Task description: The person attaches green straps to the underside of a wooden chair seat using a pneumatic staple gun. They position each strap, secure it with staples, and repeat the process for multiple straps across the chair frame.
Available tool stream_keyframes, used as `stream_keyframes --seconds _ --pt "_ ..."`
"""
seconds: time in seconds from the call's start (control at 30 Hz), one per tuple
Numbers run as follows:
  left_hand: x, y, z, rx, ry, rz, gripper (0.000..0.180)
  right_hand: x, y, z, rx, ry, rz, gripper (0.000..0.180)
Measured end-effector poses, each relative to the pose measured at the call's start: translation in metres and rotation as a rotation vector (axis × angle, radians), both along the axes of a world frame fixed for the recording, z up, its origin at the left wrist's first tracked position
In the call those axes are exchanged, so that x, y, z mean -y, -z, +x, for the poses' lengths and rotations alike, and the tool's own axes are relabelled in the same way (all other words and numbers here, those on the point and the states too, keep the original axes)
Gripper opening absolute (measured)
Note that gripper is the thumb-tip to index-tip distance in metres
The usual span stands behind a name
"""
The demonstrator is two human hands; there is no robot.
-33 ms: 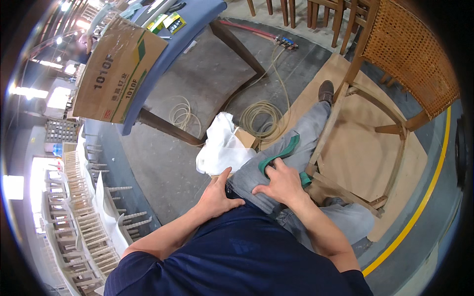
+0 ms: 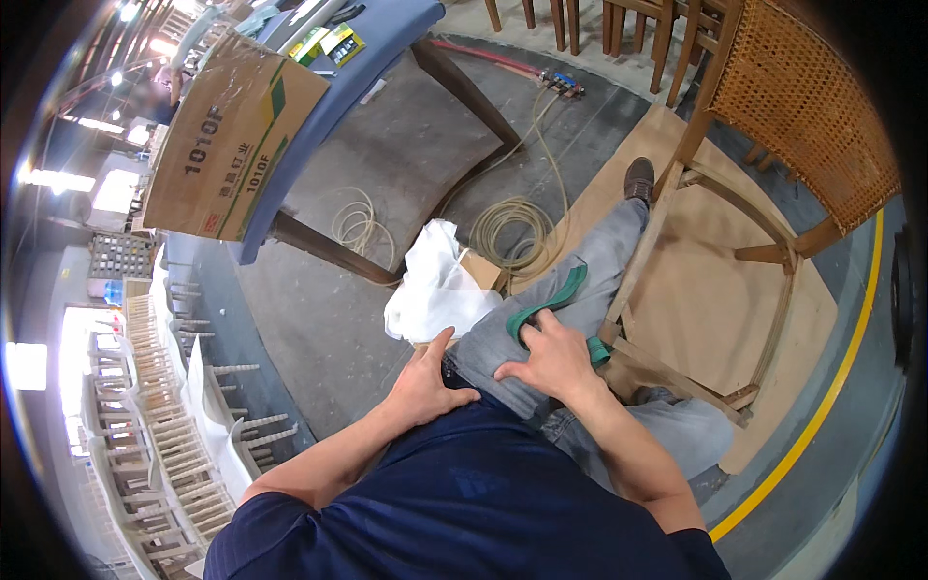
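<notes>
My left hand (image 2: pixel 425 384) rests at my hip by the hem of my dark blue shirt, thumb stretched away from the fingers, with nothing in it. On my grey-trousered thigh lies my right hand (image 2: pixel 556 360), thumb also spread wide. Its fingers touch a green fabric strap (image 2: pixel 549 304), which curves over the leg and passes beneath the hand; a short end shows beyond the wrist side. Right of my leg, a wooden chair frame (image 2: pixel 633 266) with an open seat and woven cane back (image 2: pixel 797 111) lies tilted on brown cardboard (image 2: pixel 696 290).
White cloth or sheeting (image 2: pixel 435 285) lies beside my leg, near coiled hose (image 2: pixel 512 232). A blue-topped table (image 2: pixel 387 29) carries a cardboard box (image 2: pixel 232 140) at the far left. Rows of pale chair parts (image 2: pixel 174 416) stand left. A yellow floor line (image 2: pixel 841 377) runs right.
</notes>
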State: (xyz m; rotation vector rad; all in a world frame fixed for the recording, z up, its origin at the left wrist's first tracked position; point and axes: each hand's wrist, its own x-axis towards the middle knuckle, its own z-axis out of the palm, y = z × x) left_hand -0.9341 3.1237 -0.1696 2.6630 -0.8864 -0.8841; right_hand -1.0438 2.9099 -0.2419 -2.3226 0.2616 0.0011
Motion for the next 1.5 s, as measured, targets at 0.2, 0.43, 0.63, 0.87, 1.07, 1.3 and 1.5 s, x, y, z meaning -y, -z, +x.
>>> stream_keyframes --seconds 0.2,0.43,0.63,0.87,1.07,1.3,1.5 --pt "-0.010 -0.018 0.018 -0.489 -0.351 -0.034 0.096 0.002 0.014 0.003 0.105 0.053 0.006 0.079" --pt "0.013 -0.034 0.019 -0.488 -0.376 0.055 0.098 0.006 0.016 0.009 0.108 0.065 0.060 0.072" --pt "0.030 -0.018 0.015 -0.147 -0.078 0.252 0.109 0.010 0.014 0.011 0.058 0.057 0.094 0.073" --pt "0.003 -0.042 0.017 -0.185 -0.016 0.239 0.106 0.020 0.015 -0.002 0.090 -0.005 0.346 0.077" --pt "-0.029 -0.075 0.029 -0.324 0.003 0.324 0.096 0.028 0.028 -0.005 0.201 0.001 0.369 0.068" --pt "-0.028 -0.028 0.033 -0.620 -0.142 0.119 0.094 0.027 0.028 0.002 0.277 0.006 0.383 0.058" --pt "0.002 -0.023 0.033 -0.337 0.007 0.276 0.113 0.030 0.036 -0.007 0.270 0.258 0.729 0.047"
